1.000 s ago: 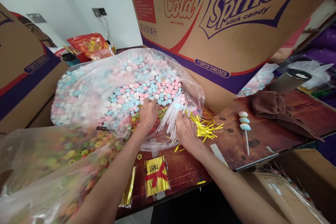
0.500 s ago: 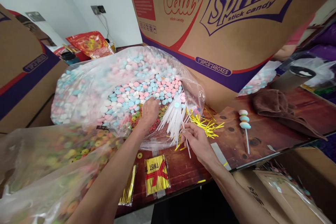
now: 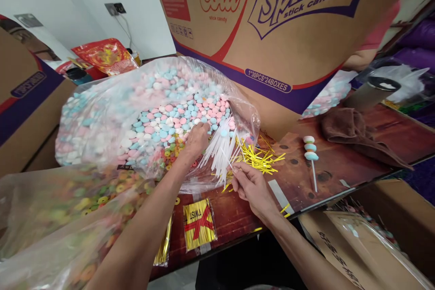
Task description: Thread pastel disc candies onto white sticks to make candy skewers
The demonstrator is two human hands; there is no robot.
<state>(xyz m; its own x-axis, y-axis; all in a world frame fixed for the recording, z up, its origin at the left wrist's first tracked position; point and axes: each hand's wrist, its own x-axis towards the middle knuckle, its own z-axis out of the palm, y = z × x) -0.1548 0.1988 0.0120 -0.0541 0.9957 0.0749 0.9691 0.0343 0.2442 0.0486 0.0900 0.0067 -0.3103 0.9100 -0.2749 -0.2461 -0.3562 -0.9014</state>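
Note:
My left hand (image 3: 198,139) reaches over the pink, blue and white marshmallows (image 3: 173,118) in a big clear bag (image 3: 112,88). Its fingers are bent together, and whatever they pinch is hidden. My right hand (image 3: 248,183) closes thumb and fingers on a thin white lollipop stick (image 3: 226,156), tilted up to the left. Behind that stick a pile of white sticks (image 3: 217,152) fans out, with a blue marshmallow (image 3: 224,132) lying on top. Gold twist ties (image 3: 260,158) are scattered right of the pile. Fruit-coloured candy rings (image 3: 175,147) lie below my left hand.
A finished-looking marshmallow skewer (image 3: 310,148) lies on the table (image 3: 292,181) near a brown cloth (image 3: 343,129). A pack of twist ties (image 3: 199,224) sits at the front edge. Large cartons (image 3: 217,50) stand behind. An open box (image 3: 377,217) is at lower right. Another person's arm (image 3: 356,60) shows behind.
The view has shifted slightly right. The stick in my right hand has swung from near upright to leaning left over the pile. My left hand has moved slightly towards the stick pile.

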